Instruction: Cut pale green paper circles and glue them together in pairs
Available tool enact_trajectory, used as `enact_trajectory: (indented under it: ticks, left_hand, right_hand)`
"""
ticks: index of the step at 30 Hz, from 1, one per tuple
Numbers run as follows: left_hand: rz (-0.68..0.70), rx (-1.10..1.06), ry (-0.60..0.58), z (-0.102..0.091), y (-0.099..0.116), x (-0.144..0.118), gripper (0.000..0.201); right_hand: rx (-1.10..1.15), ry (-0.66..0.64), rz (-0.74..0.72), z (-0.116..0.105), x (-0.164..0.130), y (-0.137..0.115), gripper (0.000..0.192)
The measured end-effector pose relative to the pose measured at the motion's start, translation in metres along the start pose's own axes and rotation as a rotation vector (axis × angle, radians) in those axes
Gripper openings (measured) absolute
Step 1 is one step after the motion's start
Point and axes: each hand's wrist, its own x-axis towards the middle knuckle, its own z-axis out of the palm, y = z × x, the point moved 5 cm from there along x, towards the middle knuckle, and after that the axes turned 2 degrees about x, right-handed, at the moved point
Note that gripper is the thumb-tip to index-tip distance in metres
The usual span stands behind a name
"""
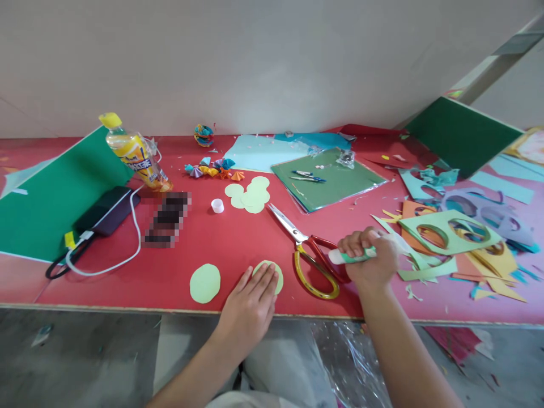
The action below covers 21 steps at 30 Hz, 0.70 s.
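Note:
My left hand [253, 300] lies flat with its fingers stretched over a pale green paper circle [278, 277] near the table's front edge. Left of it rests another pale green paper circle [205, 283]. My right hand [372, 258] is wrapped round a glue stick [351, 256], white and green, held just right of the scissors. Those scissors [304, 243], with one red and one yellow handle, lie slightly spread on the table. A small white cap [217, 205] stands farther back, beside a cluster of overlapping pale green circles [255, 197].
Cut paper scraps [459, 238] pile up at the right. A green sheet in a plastic sleeve [335, 175] carries pens. An orange drink bottle [138, 156] leans by a green board [55, 198]. A black power bank [106, 209] trails a white cable. Folded paper pieces [215, 169] sit at the back.

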Motion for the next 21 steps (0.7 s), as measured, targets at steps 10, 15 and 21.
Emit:
enact_trajectory:
  ticks: [10,15,21]
  left_hand:
    - [0.021,0.04,-0.017,0.003,0.0,-0.004,0.035]
    - [-0.038,-0.078,-0.118,-0.005,-0.002,0.008,0.038]
    - [-0.294,-0.15,-0.213,0.013,-0.004,0.064,0.065]
  right_hand:
    - [0.014,0.012,0.019,0.0,-0.001,-0.001,0.026]
    - [-0.008,0.036,0.012,0.0,-0.001,-0.002,0.025]
    - [-0.032,0.081,0.0,-0.004,-0.004,-0.005,0.023]
